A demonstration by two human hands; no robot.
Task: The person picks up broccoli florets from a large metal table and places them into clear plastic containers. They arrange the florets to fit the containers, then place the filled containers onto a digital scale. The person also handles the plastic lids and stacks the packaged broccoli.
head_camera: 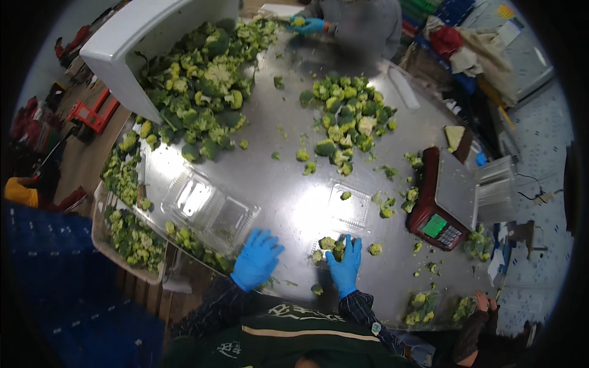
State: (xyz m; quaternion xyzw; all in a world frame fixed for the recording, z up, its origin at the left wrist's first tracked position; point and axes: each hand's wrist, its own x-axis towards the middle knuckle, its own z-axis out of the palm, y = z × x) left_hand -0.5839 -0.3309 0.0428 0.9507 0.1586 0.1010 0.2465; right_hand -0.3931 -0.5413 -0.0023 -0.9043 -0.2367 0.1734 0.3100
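My left hand (257, 260), in a blue glove, is palm down over the steel table (285, 202). Its fingers are spread and hold nothing. Just beyond and to its left is an empty clear plastic clamshell (214, 207). My right hand (345, 267), also gloved in blue, has its thumb and fingers around a broccoli floret (338, 250). This is over the near half of another open clamshell (352, 209), where more florets (327, 243) lie; a small one (346, 195) sits in its far half. Single florets (375, 249) lie beside it.
A large broccoli pile (198, 92) spills from a white tub (124, 50). A smaller pile (349, 115) lies mid-table. At right stands a red scale (425, 207); filled packs (421, 308) are near another person's hands (485, 301). Across, a gloved co-worker's hand (308, 25) holds broccoli. A crate (129, 244) stands left.
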